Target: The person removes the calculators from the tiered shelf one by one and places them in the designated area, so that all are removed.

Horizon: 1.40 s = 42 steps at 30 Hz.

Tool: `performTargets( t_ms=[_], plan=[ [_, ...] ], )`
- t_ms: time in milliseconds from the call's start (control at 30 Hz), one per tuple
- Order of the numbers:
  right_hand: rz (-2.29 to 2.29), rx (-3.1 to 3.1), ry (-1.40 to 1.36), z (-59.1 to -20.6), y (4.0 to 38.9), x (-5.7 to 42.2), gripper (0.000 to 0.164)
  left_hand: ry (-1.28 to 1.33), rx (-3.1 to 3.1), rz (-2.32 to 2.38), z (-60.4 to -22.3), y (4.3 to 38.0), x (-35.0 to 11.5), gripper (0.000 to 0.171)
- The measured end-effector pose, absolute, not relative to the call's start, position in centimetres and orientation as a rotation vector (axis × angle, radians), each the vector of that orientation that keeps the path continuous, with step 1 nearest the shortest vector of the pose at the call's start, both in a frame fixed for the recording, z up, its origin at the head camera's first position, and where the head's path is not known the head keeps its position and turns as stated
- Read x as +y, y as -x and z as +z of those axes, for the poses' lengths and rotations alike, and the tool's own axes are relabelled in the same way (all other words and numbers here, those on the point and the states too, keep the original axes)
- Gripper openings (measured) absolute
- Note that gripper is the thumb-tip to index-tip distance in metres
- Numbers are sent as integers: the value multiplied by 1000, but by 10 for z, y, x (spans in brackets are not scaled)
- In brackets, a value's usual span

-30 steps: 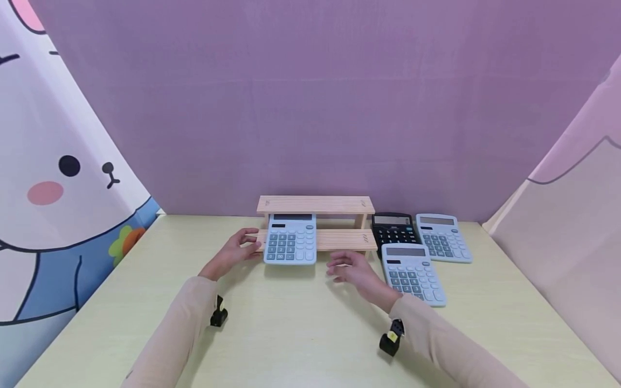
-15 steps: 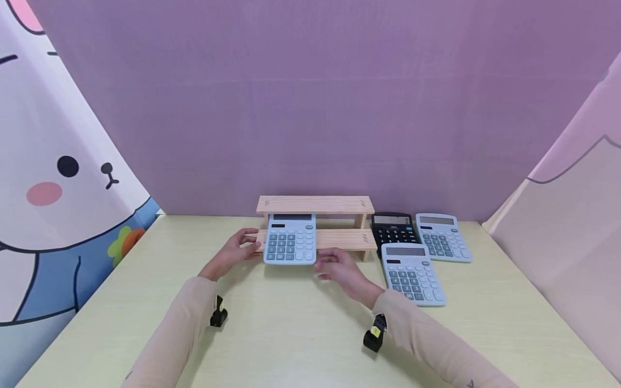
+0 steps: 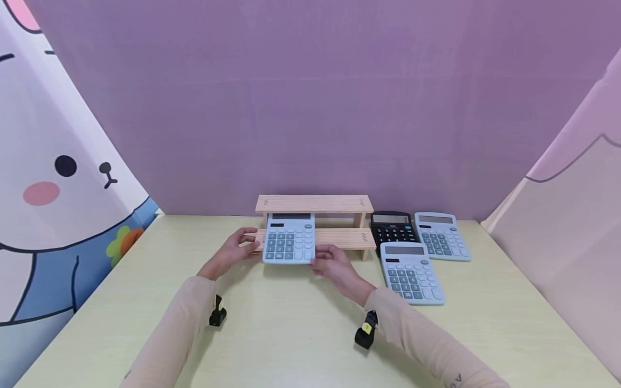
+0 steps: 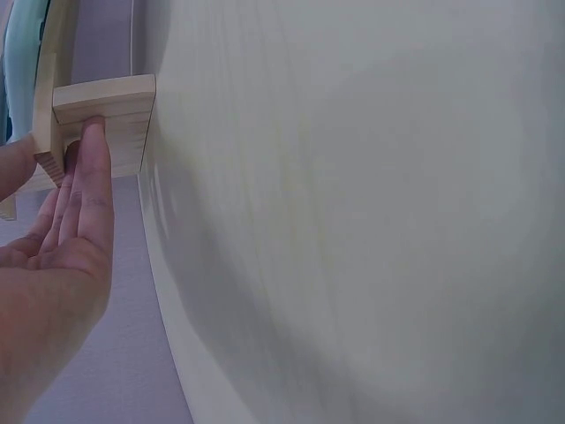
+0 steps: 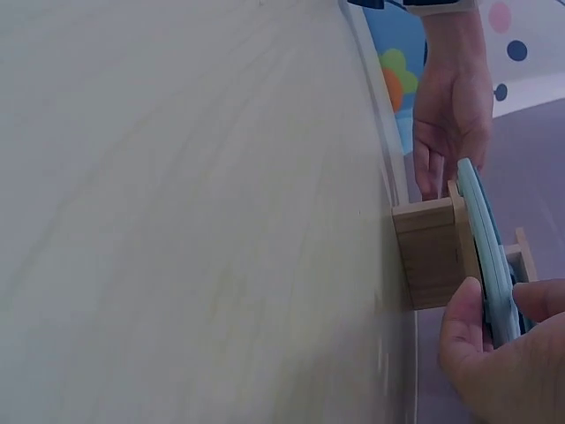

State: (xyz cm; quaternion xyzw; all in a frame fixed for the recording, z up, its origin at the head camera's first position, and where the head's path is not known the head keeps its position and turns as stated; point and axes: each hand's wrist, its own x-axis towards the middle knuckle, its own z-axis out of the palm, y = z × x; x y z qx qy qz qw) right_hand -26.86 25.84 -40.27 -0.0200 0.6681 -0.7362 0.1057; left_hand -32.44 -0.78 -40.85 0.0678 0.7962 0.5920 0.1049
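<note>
A light-blue calculator (image 3: 289,240) leans face up on the lower board of a small two-tier wooden shelf (image 3: 342,238), its top edge under the upper board and its front edge jutting out. My left hand (image 3: 230,254) grips the left end of the lower board; in the left wrist view the thumb lies on the board's near side and straight fingers (image 4: 94,190) reach beneath it. With thumb and fingers on opposite faces, my right hand (image 3: 339,272) pinches the calculator's lower right edge, plain in the right wrist view, where the calculator (image 5: 484,238) appears edge-on.
Right of the shelf lie a black calculator (image 3: 392,230) and a second light-blue calculator (image 3: 442,237). A third light-blue calculator (image 3: 412,275) lies nearer, overlapping the black one. A purple curtain (image 3: 310,108) hangs behind the pale tabletop (image 3: 291,334).
My right hand has moved left from beside the shelf's front to the calculator's lower right edge and taken hold of it. The left hand has stayed at the shelf's left end.
</note>
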Motion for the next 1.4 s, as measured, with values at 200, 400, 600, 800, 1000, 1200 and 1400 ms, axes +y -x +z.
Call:
performTargets(
  t_ms=[200,400,600,800,1000,1200,1400],
  plan=[
    [-2223,1924,54,-406,271,255,43,-206,2350,1745,-409,326,-9,51],
    [-2253,1888,27,-406,271,254,42,-200,2349,1740,-409,325,-9,51],
    [-2280,1834,-21,-406,271,253,40,-209,2348,1745,-409,325,-8,51],
    [-2311,1783,-42,-406,271,253,41,-232,2336,1762,-409,324,-8,51],
    [-2328,1765,-51,-407,271,253,41,-246,2355,1749,-409,324,-9,51],
    [-2339,1763,-60,-406,269,254,40,-243,2349,1757,-410,325,-9,51],
    [-2351,1743,-50,-406,266,255,41,-244,2342,1760,-409,324,-10,51]
  ],
)
